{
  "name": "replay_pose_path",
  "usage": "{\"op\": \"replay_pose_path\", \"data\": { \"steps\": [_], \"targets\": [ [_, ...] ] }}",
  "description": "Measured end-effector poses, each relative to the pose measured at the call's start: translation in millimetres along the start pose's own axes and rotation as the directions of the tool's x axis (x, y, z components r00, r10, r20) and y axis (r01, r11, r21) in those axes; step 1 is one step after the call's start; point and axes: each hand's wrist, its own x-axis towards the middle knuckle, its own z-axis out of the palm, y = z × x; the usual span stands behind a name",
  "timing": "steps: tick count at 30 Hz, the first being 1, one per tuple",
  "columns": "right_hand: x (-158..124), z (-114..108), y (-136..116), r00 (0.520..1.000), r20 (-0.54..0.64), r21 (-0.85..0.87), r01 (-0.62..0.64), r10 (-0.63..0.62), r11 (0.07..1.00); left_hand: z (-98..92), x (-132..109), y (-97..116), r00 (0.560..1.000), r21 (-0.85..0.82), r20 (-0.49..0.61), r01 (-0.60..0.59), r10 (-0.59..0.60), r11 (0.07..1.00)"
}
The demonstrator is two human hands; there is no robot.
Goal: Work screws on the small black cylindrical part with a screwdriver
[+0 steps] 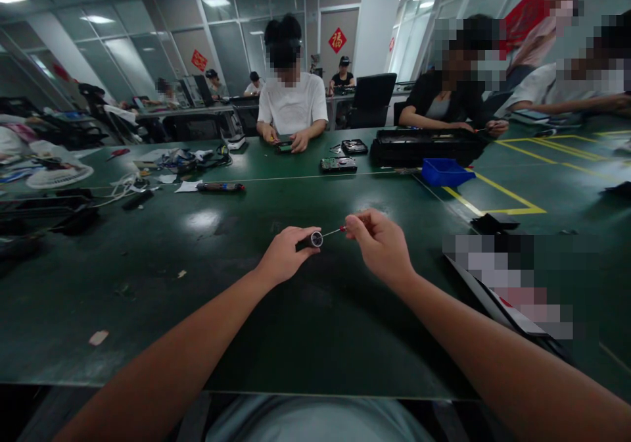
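Over the middle of the green table, my left hand (283,256) is closed around a short black cylinder (316,239). The cylinder's round end has a silver rim and is turned toward me; most of its body is hidden by my fingers. My right hand (385,243) pinches a thin screwdriver (335,231), its red part just showing at the fingertips. The metal shaft points left, and its tip meets the rim of the cylinder. Whether the tip sits inside or only touches the edge, I cannot tell.
A blue bin (446,172) stands beyond my right hand, near a long black housing (426,146). Hard drives (338,164) and a dark tool (220,187) lie farther back. Papers (513,297) lie at right. Opposite, a person in a white shirt (292,106) handles a small device.
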Motion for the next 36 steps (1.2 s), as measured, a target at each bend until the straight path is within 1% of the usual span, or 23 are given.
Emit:
{"op": "replay_pose_path", "data": {
  "steps": [2,4,7,11,13,16,20,23,28,30,32,34,36],
  "targets": [
    [0.7,-2.1,-2.0,0.999,-0.029,-0.088,0.013,-0.015,0.996,0.4,-0.4,-0.8,1.0,-0.007,-0.002,-0.002,0.002,1.0],
    [0.9,-2.9,-2.0,0.999,-0.042,-0.125,0.029,-0.035,0.992,0.3,-0.6,-0.6,1.0,-0.006,-0.003,0.004,-0.004,1.0],
    [0.1,-2.6,-0.5,0.996,-0.003,-0.108,0.087,-0.087,0.99,-0.4,-0.7,-0.3,1.0,-0.003,0.001,0.013,-0.013,1.0],
    [-2.0,-3.2,0.0,0.978,0.065,-0.074,0.204,-0.199,0.976,-1.1,-0.5,-1.1,1.0,-0.006,-0.004,0.023,-0.023,1.0],
    [-2.7,-4.1,-0.7,0.971,0.087,-0.062,0.227,-0.221,0.972,-1.0,-0.3,-1.3,1.0,-0.006,-0.006,0.025,-0.025,1.0],
    [-3.0,-4.7,-2.4,0.977,0.108,-0.045,0.191,-0.186,0.98,-0.4,-0.3,-1.2,1.0,-0.003,0.003,0.024,-0.024,1.0],
    [-2.8,-3.1,-3.7,0.99,0.098,-0.102,0.114,-0.104,0.988,0.0,-0.9,-1.2,1.0,-0.012,0.0,0.023,-0.023,1.0],
    [-2.2,-1.9,-3.5,0.991,0.082,-0.123,0.116,-0.106,0.986,-0.2,-1.2,-1.3,1.0,-0.016,-0.006,0.024,-0.025,1.0],
    [-2.3,-2.7,-3.3,0.987,0.13,-0.099,0.105,-0.091,0.99,-1.3,-0.8,-1.7,0.999,-0.019,0.0,0.04,-0.04,0.999],
    [-3.0,-2.0,-2.8,0.989,0.122,-0.092,0.096,-0.085,0.991,-1.8,-0.5,-1.4,0.999,-0.017,0.008,0.048,-0.048,0.999],
    [-3.6,0.1,-1.8,0.995,0.082,-0.015,0.061,-0.059,0.998,-2.2,-0.3,-0.6,0.998,-0.013,0.003,0.059,-0.059,0.998],
    [-3.4,3.1,-0.1,0.999,0.051,0.12,0.003,-0.009,0.993,-2.3,0.0,0.6,0.998,-0.002,0.001,0.067,-0.067,0.998],
    [-1.7,6.0,2.6,0.998,0.048,0.236,-0.047,0.037,0.971,-2.1,0.3,2.3,0.998,0.014,0.014,0.064,-0.064,0.998]
  ]
}}
